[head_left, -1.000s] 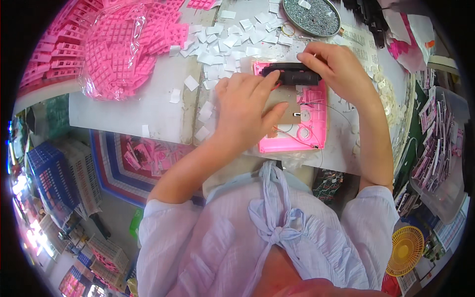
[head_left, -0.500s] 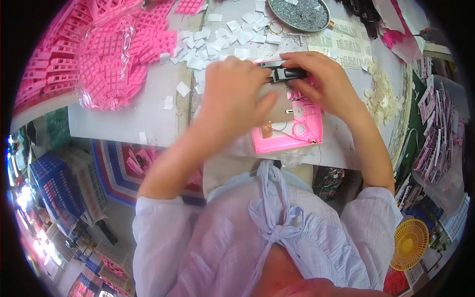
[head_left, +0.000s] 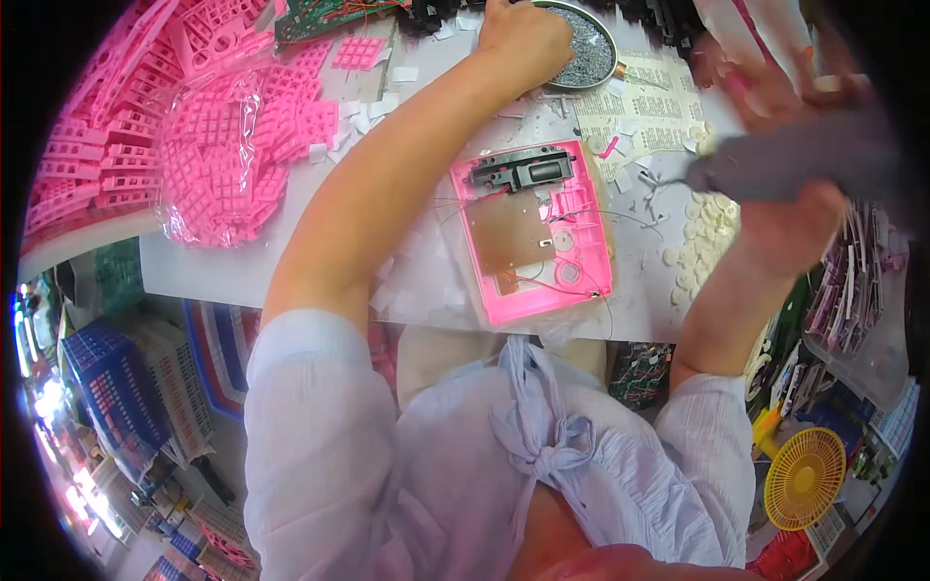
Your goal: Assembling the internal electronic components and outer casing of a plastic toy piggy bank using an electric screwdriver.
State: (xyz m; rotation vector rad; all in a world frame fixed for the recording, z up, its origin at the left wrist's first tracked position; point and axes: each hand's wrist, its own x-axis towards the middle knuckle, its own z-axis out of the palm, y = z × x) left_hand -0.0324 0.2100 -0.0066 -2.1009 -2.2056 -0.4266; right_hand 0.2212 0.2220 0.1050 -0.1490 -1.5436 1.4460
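The pink case [head_left: 509,308] lies end-on to the near edge of the table [head_left: 213,271], between it and my closer left hand [head_left: 531,44] at a dish [head_left: 615,58], my right hand [head_left: 790,230] blurred against a grey tool [head_left: 794,160], both grips unclear.

Your left hand [head_left: 528,46] meets the top edge over the round dish [head_left: 593,60], so its fingertips are out of view and whatever they touch can't be told. The dish is partly behind that hand and cropped above; its tiny grey contents are too small to tell singly. Your right hand [head_left: 792,230] and the grey tool [head_left: 799,160] it wraps are smeared by blur, the tool's tip indistinct and its rear lost toward the dark rim. Your left forearm [head_left: 378,184] hides part of the surface [head_left: 208,271] and some white paper pieces [head_left: 358,116]. The top edge crops the green circuit board [head_left: 329,21].
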